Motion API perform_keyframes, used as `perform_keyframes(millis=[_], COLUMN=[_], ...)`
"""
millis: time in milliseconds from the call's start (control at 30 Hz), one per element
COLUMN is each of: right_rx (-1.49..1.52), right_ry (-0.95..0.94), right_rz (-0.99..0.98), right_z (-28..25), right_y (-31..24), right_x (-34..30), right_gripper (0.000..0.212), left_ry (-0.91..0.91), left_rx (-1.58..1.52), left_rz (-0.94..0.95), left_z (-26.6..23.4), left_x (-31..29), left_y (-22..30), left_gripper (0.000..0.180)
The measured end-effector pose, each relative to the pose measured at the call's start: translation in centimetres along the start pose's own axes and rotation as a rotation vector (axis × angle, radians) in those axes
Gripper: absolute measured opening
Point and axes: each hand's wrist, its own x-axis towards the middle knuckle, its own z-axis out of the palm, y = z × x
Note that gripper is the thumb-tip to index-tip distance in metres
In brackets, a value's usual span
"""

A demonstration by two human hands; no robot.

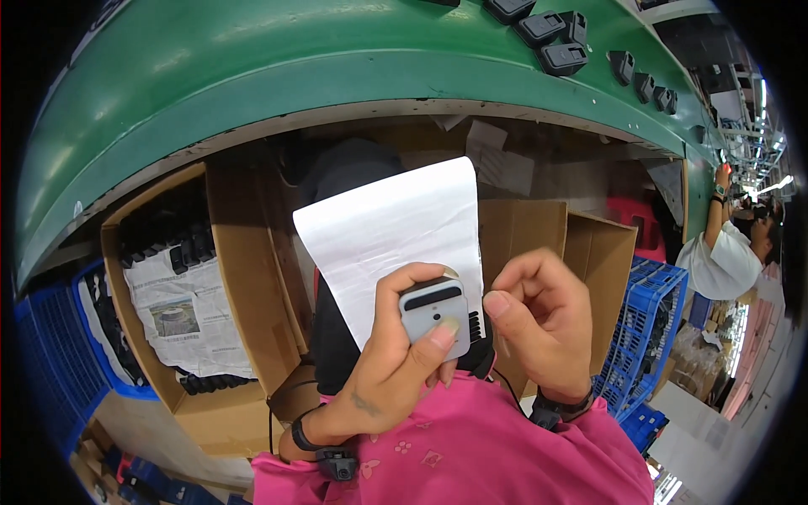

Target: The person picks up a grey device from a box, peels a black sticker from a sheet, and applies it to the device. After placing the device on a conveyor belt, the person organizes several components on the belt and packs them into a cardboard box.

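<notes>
The left hand [394,364] gripped the grey device [424,323] over the white paper [396,220]; keeping it steady seemed key. The right hand [543,326] curled just beside it, but whether its grip pinched anything, I couldn't tell.

1 pale-gray, black-banded device [431,312], slightly askew

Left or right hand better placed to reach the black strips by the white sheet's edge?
Right hand, likely: it hovers close beside the black strips, holding nothing I can make out. The left hand grips the grey device.
</notes>
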Motion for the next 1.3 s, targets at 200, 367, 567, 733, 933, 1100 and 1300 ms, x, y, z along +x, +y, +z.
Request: perform_keyframes(millis=[200, 367, 567, 733, 933, 1100, 1300], right_rx=[-0.266, -0.133, -0.383, -0.812, -0.884, -0.983, -0.935], right_ry=[-0.342, -0.224, -0.422, -0.111, -0.249, -0.261, -0.240], right_rz=[-0.234, -0.381, -0.367, -0.964, -0.984, -1.007, -1.031], right_z=[0.2, 0.3, -0.1, 0.8, 4.6, 5.6, 5.5], right_y=[2.0, 3.1, 0.5, 6.4, 11.0, 12.1, 13.3], right_x=[0.3, 1.2, 2.0, 1.1, -1.3, -1.5, -1.3], right_gripper=[0.026, 0.023, 0.024, 0.036, 0.045, 0.038, 0.027], left_ry=[0.065, 0.027, -0.227, 0.054, 0.009, 0.074, 0.104], left_rx=[-0.210, -0.071, 0.561, 0.337, -0.265, -0.246, -0.337], left_rz=[0.180, 0.247, 0.254, 0.245, 0.229, 0.270, 0.303], left_z=[-0.1, -1.4, -5.2, -6.5, -6.1, -4.8, -3.7], left_x=[0.5, 0.2, 1.9, 1.1, 1.4, 1.2, 1.1], left_y=[-1.2, -1.1, 1.7, 0.4, -1.8, -2.0, -1.9], left_gripper=[0.047, 0.049, 0.062, 0.058, 0.066, 0.078, 0.091])
